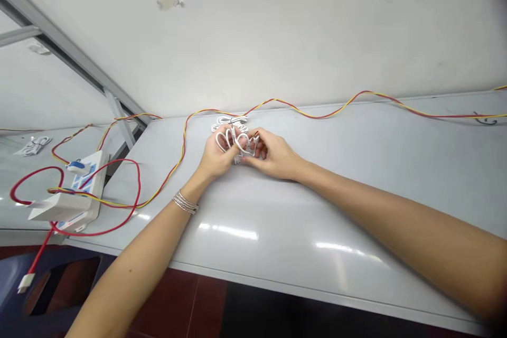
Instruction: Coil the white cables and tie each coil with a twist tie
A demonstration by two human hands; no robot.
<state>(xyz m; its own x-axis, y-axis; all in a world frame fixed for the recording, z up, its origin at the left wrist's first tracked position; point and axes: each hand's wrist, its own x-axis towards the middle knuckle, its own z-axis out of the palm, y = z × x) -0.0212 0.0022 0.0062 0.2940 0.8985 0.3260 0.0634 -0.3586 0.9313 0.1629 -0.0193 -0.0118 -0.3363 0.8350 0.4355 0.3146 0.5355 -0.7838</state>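
Note:
Near the back of the grey table, my left hand (217,153) is closed around a coiled white charging cable (242,142). Its loops stick out above my thumb, and one plug end points up by my fingers. Close beside it, my right hand (273,154) pinches the cable's other end, where a plug with an orange tip shows. Just behind my hands, a second bundled white cable (227,120) lies on the table, bound with a dark tie.
Red and yellow twisted wires (332,114) run along the wall edge of the grey table (301,222). At the left, a white power strip (95,190) holds a large white adapter (59,207) with a red cable (138,179). Another tied white cable (34,146) lies far left. A metal frame (71,47) rises behind.

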